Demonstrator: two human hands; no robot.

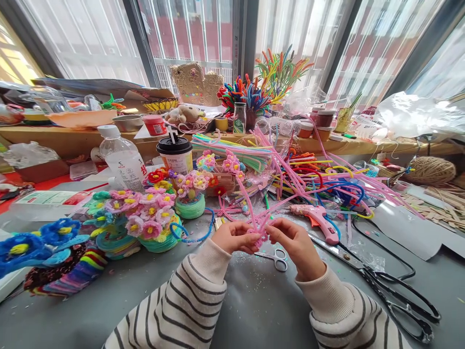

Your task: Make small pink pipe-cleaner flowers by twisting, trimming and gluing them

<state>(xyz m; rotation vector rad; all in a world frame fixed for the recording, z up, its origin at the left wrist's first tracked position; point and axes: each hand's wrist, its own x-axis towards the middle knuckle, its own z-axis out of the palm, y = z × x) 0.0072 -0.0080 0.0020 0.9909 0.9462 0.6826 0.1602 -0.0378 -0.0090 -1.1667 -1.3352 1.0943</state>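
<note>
We note L hand [238,237] closed, thumb & fingers pinching a pink fuzzy piece [260,239]; R hand [298,246] likewise clamped on its R side, fingertips together. Piece is held up btwn both hands, above the grey tabletop [250,310], w/ loose strand ends sticking up. Sm. scissors [276,259] lie just below, nr R hand. To R we log a pink glue gun [313,216] & lg. black-handled scissors [353,259]. To L: pink fuzzy flowers [150,213] in a pot, w/ clear bottle [125,162] & lidded cup [176,159] behind.
</note>
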